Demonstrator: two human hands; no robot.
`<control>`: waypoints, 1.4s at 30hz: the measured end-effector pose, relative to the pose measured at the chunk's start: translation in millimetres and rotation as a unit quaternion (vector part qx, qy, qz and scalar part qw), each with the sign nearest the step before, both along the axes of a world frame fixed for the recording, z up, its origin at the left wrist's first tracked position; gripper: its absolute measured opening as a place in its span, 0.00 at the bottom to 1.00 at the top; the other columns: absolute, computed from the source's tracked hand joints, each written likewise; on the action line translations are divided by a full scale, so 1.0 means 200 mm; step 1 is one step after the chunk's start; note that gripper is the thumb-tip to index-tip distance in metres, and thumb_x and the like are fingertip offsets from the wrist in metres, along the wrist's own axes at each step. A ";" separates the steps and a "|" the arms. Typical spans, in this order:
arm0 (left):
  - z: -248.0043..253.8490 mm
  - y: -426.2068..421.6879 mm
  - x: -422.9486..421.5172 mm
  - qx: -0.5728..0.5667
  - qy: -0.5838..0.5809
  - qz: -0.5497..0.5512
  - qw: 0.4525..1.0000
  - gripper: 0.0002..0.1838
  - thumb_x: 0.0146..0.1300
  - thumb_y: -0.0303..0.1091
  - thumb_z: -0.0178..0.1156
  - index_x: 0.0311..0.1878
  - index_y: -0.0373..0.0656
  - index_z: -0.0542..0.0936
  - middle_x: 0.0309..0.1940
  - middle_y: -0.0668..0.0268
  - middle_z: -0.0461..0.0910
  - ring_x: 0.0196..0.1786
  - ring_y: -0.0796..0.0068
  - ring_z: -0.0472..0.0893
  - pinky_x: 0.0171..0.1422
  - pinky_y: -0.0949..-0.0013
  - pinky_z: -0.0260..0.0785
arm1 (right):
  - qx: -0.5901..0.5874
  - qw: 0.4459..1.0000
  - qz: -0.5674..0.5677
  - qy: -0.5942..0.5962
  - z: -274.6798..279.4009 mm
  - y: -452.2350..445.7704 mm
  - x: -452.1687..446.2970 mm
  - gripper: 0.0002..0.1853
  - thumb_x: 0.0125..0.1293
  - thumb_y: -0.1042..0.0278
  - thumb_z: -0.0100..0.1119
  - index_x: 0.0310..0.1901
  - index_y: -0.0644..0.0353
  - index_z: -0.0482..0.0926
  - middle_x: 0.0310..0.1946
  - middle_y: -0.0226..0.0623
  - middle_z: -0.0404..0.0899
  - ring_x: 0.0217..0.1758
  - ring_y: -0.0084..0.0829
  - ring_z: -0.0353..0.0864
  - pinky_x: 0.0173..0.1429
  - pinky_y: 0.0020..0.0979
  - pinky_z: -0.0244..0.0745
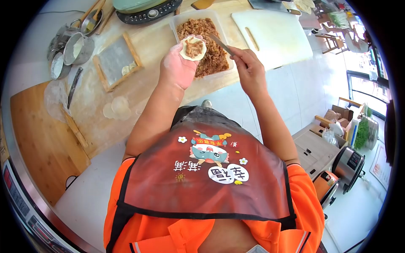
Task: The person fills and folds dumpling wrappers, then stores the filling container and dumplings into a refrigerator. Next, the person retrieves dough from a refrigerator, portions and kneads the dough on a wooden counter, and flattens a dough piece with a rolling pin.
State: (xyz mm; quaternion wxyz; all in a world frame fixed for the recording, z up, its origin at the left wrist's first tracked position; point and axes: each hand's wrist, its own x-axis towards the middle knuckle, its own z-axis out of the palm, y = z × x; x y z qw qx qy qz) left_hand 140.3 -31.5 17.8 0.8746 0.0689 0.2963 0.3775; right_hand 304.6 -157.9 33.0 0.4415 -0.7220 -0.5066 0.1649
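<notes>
In my left hand (179, 69) lies a round dumpling wrapper (197, 57) with a dab of meat filling (194, 47) spread on its middle; fingers and thumb hold it from below and the side. My right hand (249, 69) is closed round the handle of a narrow flat filling spatula (220, 43). The blade points up and left, over the right side of a clear plastic tub (173, 26). Minced filling (213, 63) fills much of that tub, which sits just beyond both hands. Whether the blade touches the mince I cannot tell.
Left of the tub is a wood-framed tray (110, 63) with a few pale pieces in it. Loose wrappers (119, 108) lie on the floured table. Metal bowls (79, 48) stand far left, a white cutting board (274, 36) right, an electric cooker (147, 10) behind.
</notes>
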 end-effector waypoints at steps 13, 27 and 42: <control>-0.02 0.04 0.01 -0.030 -0.006 0.005 1.000 0.20 0.77 0.32 0.39 0.61 0.30 0.71 0.56 0.49 0.80 0.61 0.56 0.79 0.70 0.54 0.71 | -0.044 0.994 -0.060 0.073 -0.01 0.00 -0.08 0.15 0.68 0.77 0.59 0.54 0.54 0.85 0.37 0.41 0.79 0.40 0.38 0.81 0.44 0.33 0.77; -0.13 0.11 0.02 -0.096 -0.084 -0.093 0.987 0.23 0.79 0.35 0.38 0.67 0.28 0.68 0.66 0.47 0.72 0.71 0.53 0.70 0.78 0.52 0.60 | -0.039 0.982 0.034 0.182 0.01 -0.05 0.05 0.17 0.71 0.77 0.52 0.59 0.55 0.79 0.45 0.37 0.81 0.43 0.27 0.84 0.50 0.27 0.77; 0.30 -0.02 0.28 -0.017 0.001 -0.251 0.968 0.27 0.79 0.32 0.38 0.75 0.27 0.55 0.78 0.46 0.55 0.80 0.54 0.57 0.85 0.52 0.48 | 0.002 0.942 0.021 0.336 0.06 -0.38 0.10 0.07 0.67 0.78 0.49 0.43 0.62 0.76 0.32 0.33 0.83 0.37 0.23 0.82 0.46 0.28 0.73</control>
